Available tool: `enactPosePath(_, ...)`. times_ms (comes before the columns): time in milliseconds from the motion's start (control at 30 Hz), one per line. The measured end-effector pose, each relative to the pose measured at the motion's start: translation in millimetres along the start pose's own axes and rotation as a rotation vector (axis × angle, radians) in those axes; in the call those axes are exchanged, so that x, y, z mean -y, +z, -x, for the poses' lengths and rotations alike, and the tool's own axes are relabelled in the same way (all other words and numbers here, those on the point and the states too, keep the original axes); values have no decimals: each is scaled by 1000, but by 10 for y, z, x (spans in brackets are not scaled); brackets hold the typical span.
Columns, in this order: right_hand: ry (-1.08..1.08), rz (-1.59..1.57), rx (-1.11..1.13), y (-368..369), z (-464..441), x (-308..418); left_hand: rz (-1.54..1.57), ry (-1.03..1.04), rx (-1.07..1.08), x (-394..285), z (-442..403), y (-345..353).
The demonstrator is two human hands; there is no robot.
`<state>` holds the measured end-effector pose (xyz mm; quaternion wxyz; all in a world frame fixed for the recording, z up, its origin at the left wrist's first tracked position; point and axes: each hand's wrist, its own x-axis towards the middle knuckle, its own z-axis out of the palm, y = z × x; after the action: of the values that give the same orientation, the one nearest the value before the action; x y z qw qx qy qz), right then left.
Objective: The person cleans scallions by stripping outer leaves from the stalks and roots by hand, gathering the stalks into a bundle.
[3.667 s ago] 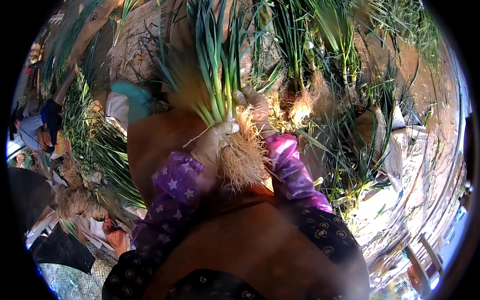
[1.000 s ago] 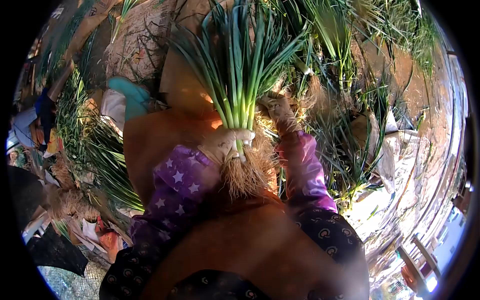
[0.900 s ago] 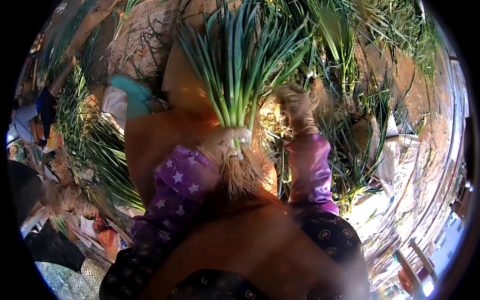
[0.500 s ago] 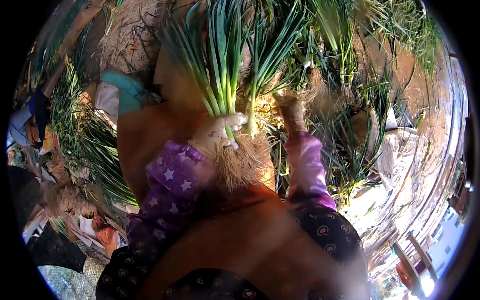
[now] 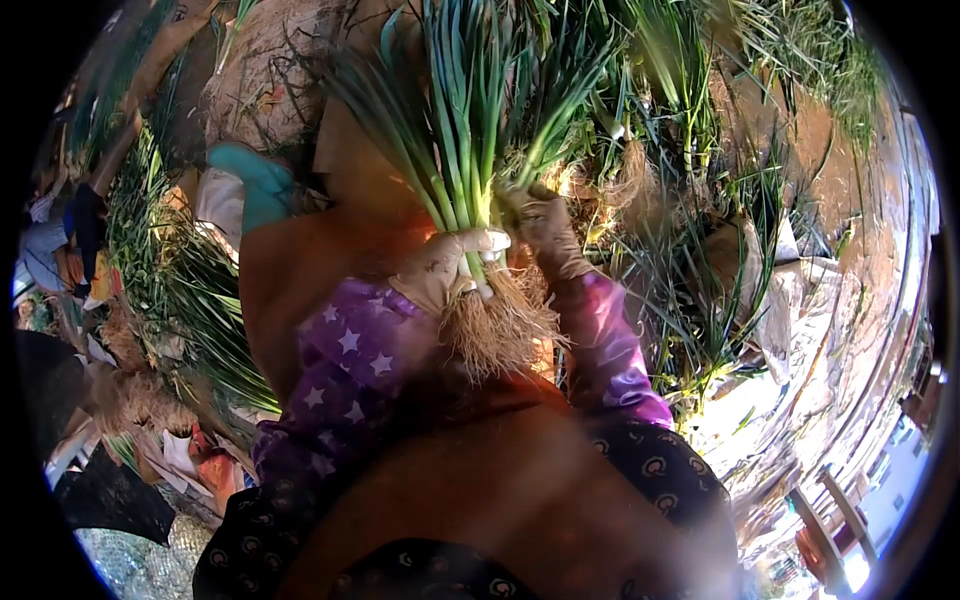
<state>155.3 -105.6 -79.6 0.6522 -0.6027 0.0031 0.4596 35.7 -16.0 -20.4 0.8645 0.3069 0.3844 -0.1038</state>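
My left hand (image 5: 445, 262), in a pale glove, is closed around the lower white stems of a bunch of spring onions (image 5: 462, 175). The bunch stands upright with its leaves pointing away from me, and its tangled brown roots (image 5: 500, 330) hang below my fist. Just right of the bunch is my right hand (image 5: 548, 232), also gloved and in shadow. Its fingers are curled around the lower part of a leaning spring onion (image 5: 540, 148), though the fingertips are partly hidden.
More spring onions (image 5: 690, 100) lie in heaps ahead and to the right, with another pile (image 5: 215, 320) on the left. A teal-covered foot (image 5: 255, 178) shows at upper left. Pale sheeting (image 5: 800, 330) covers ground at right. Another person's arm (image 5: 130, 120) appears far left.
My right hand has moved left and inward, close to the bunch. The spring onion beside it now leans to the right. The held bunch has shifted slightly right.
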Motion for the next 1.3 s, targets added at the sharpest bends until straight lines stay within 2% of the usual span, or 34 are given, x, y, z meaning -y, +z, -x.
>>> enactPosePath(33,27,-224,-11,125,-1,-103,-45,-40,14,3,6,-31)
enactPosePath(67,25,-230,-1,152,33,-92,-39,-14,58,19,8,-49)
enactPosePath(133,-38,-95,127,127,115,-40,-28,-1,61,47,17,-91)
enactPosePath(233,37,62,126,-71,181,225,-29,19,63,31,69,-41)
enactPosePath(267,-72,190,11,-232,66,219,-50,36,39,6,91,-32)
enactPosePath(300,-22,329,-107,-411,-5,395,-51,38,52,15,103,-61)
enactPosePath(333,-77,159,-138,-565,-1,529,-68,235,219,46,98,-123)
enactPosePath(367,-134,-11,-166,-657,16,648,16,247,274,26,36,-162)
enactPosePath(400,-141,-9,-172,-716,39,698,100,254,331,10,-22,-198)
enactPosePath(433,-167,19,-49,-763,88,712,268,210,341,61,11,-247)
enactPosePath(467,-188,47,78,-781,151,713,290,236,272,78,5,-245)
enactPosePath(500,-233,441,56,-636,283,773,252,258,264,74,3,-257)
enactPosePath(567,-243,17,206,-348,501,688,110,294,306,40,13,-296)
enactPosePath(600,-165,-135,260,-260,541,655,-47,410,262,73,-35,-229)
enactPosePath(633,-271,-291,228,-239,428,354,-52,413,251,77,-4,-221)
enactPosePath(700,98,132,-183,107,493,489,-16,144,196,78,99,-172)
enactPosePath(733,-267,-38,-212,127,439,135,-17,139,194,114,92,-165)
enactPosePath(767,-315,-73,-114,98,478,69,18,141,110,160,68,-161)
enactPosePath(800,-528,8,-19,5,376,-12,52,147,28,170,59,-141)
enactPosePath(900,-678,440,-190,-45,300,-45,27,172,51,61,142,-55)
enactPosePath(933,-449,-22,-47,-46,325,-4,29,172,54,88,95,-130)
enactPosePath(967,-201,-475,97,32,391,140,65,197,157,107,50,-214)
enactPosePath(1000,-286,-313,61,-6,375,88,83,209,206,147,19,-277)
enactPosePath(1067,-211,-641,103,-15,192,14,89,251,285,180,1,-331)
enactPosePath(1100,-138,-640,33,-90,170,76,74,280,314,151,36,-311)
enactPosePath(1133,-289,-54,-169,-196,221,156,116,208,269,85,80,-297)
enactPosePath(1167,-195,-138,-197,-502,220,227,113,213,267,79,56,-315)
enactPosePath(1200,-325,73,-464,-675,269,345,185,189,311,104,24,-346)
enactPosePath(1267,-353,230,-613,-1426,530,544,231,111,362,35,26,-316)
enactPosePath(1300,-364,162,-718,-2073,572,419,237,115,356,-1,75,-227)
